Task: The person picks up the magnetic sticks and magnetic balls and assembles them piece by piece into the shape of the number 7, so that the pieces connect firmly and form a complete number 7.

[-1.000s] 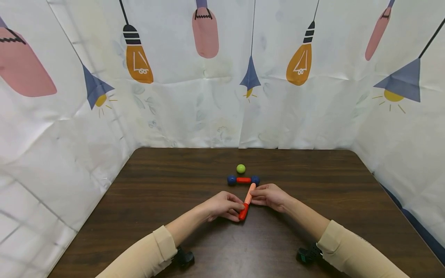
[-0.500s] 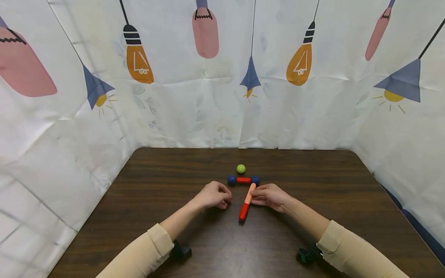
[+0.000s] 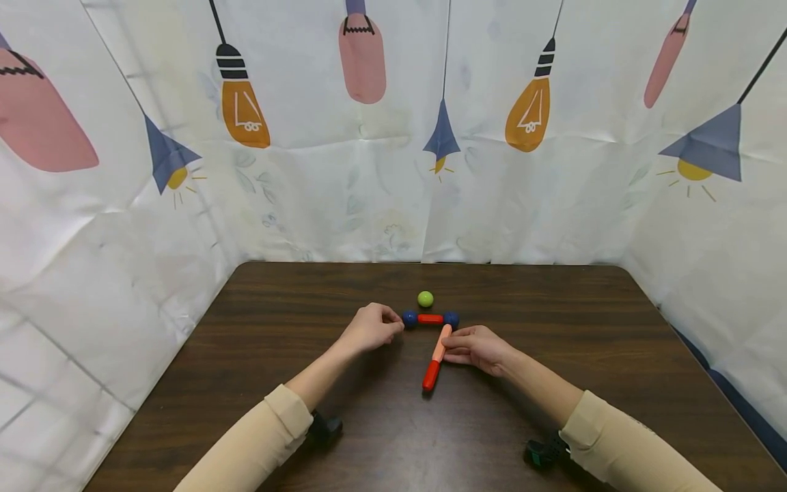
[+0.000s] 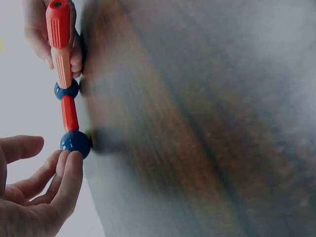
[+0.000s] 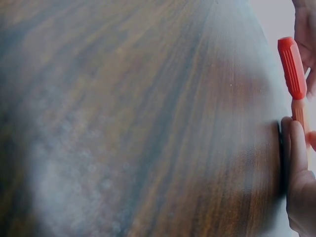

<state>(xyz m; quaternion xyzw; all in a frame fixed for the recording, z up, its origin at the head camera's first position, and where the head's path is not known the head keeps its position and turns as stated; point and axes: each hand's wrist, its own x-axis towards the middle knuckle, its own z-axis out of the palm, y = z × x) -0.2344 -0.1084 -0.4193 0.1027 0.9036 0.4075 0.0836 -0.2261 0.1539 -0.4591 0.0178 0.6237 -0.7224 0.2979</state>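
Observation:
My right hand (image 3: 476, 348) pinches a ribbed peach stick (image 3: 442, 342) between thumb and fingers. A red stick (image 3: 432, 376) continues from the peach stick's near end. The peach stick's far end meets a blue ball (image 3: 451, 319). From that ball a short red rod (image 3: 430, 319) runs left to a second blue ball (image 4: 76, 143). My left hand (image 3: 371, 328) is at this left ball, fingertips (image 4: 73, 160) right against its surface in the left wrist view. The left thumb (image 4: 24, 147) stands apart from the ball.
A small green ball (image 3: 425, 298) lies just beyond the rod with the blue balls. All this is on a dark wood-grain table (image 3: 295, 294). A white printed curtain (image 3: 307, 191) hangs along its far edge and sides.
My left hand has let go of the near red stick and moved away and slightly left, up to the left blue ball. The right hand has kept its hold on the peach stick.

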